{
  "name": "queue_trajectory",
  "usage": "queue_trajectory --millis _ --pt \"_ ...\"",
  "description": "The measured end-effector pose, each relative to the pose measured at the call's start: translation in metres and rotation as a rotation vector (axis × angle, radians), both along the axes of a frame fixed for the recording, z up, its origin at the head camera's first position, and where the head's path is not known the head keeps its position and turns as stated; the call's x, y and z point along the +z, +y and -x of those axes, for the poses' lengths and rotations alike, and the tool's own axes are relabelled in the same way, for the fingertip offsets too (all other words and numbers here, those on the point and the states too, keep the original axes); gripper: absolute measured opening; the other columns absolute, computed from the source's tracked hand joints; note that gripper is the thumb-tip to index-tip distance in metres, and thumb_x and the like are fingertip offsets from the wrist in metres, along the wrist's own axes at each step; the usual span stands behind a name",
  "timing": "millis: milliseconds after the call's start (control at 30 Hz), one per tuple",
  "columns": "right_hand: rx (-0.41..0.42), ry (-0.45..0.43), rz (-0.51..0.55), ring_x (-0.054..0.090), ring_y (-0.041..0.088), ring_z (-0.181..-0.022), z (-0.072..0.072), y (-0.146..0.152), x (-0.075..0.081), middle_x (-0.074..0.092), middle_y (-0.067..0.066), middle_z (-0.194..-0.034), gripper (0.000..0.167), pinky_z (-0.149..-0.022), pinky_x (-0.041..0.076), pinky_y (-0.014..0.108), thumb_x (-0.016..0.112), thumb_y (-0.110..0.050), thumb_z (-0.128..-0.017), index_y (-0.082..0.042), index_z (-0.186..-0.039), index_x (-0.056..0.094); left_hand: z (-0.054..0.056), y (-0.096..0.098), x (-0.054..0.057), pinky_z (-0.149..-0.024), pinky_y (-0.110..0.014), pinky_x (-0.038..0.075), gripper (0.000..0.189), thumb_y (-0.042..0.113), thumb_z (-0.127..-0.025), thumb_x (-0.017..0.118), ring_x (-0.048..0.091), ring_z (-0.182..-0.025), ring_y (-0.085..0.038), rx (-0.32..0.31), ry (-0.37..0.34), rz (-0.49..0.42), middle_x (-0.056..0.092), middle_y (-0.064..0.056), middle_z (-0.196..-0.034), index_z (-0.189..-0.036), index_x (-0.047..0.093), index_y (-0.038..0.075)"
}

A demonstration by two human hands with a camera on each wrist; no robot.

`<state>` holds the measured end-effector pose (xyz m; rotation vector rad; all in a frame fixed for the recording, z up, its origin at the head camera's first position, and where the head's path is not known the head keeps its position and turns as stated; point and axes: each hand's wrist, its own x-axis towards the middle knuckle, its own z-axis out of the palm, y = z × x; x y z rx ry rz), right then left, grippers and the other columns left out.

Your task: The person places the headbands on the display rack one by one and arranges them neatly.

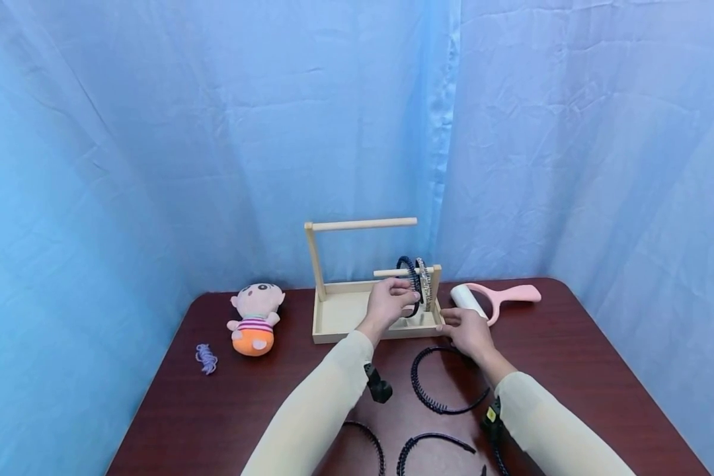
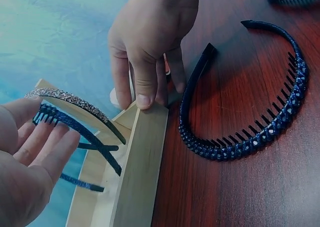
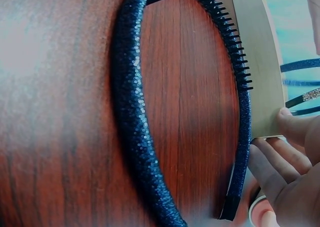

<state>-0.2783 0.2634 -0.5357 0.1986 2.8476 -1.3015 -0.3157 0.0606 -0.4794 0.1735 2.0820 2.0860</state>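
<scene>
A pale wooden stand (image 1: 339, 289) with a shallow tray and two bars stands at the back of the table. On its lower bar (image 1: 387, 272) hang a dark toothed headband (image 2: 80, 128) and a glittery one (image 2: 75, 101). My left hand (image 1: 387, 305) pinches the dark headband between thumb and fingers near the bar. At the tray's right front corner, my right hand (image 1: 467, 330) grips the wood, thumb on the edge and fingers along the outside. A dark beaded headband (image 2: 240, 149) lies on the table just in front of that corner.
More dark headbands (image 1: 406, 449) lie near the front, partly hidden by the arms. Behind my right hand is a pink-handled lint roller (image 1: 514, 293). A plush toy (image 1: 254, 322) and a purple cord bundle (image 1: 205, 358) lie at left. A blue curtain (image 1: 357, 132) hangs behind.
</scene>
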Motion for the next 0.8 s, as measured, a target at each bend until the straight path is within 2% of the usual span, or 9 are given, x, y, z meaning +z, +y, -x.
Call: queue_trajectory --millis 200,400,600,800 --pt "0.018 0.011 -0.004 0.073 0.031 -0.104 -0.002 0.001 -0.001 0.072 0.021 -0.124 0.042 -0.066 0.061 0.033 0.074 -0.017 -0.096 -0.003 -0.135 0.066 -0.005 -0.021 0.003 -0.084 -0.035 0.062 0.036 0.014 -0.091 0.08 0.072 -0.103 -0.023 0.01 0.041 0.064 0.073 -0.01 -0.116 -0.124 0.07 0.005" --pt "0.03 0.029 -0.009 0.074 0.029 -0.098 0.0 0.002 0.001 0.072 0.021 -0.122 0.042 -0.065 0.061 0.033 0.074 -0.017 -0.096 -0.002 -0.134 0.066 -0.015 -0.057 0.01 -0.088 -0.038 0.061 0.039 0.016 -0.092 0.079 0.07 -0.104 -0.022 -0.015 0.105 0.114 0.073 -0.013 -0.114 -0.127 0.069 0.003" --pt "0.03 0.009 -0.006 0.074 0.029 -0.099 -0.001 0.002 0.003 0.072 0.021 -0.123 0.043 -0.065 0.061 0.033 0.074 -0.016 -0.095 -0.002 -0.135 0.066 -0.041 -0.095 0.014 -0.086 -0.041 0.061 0.037 0.015 -0.091 0.079 0.072 -0.099 -0.022 -0.088 0.158 0.163 0.075 -0.015 -0.109 -0.125 0.069 0.003" --pt "0.039 0.009 -0.005 0.074 0.03 -0.099 -0.002 0.001 0.003 0.072 0.022 -0.123 0.043 -0.064 0.061 0.033 0.075 -0.017 -0.095 -0.001 -0.134 0.066 -0.075 -0.133 0.013 -0.084 -0.027 0.058 0.037 0.018 -0.091 0.079 0.071 -0.099 -0.022 -0.191 0.216 0.257 0.074 -0.014 -0.109 -0.124 0.069 0.003"
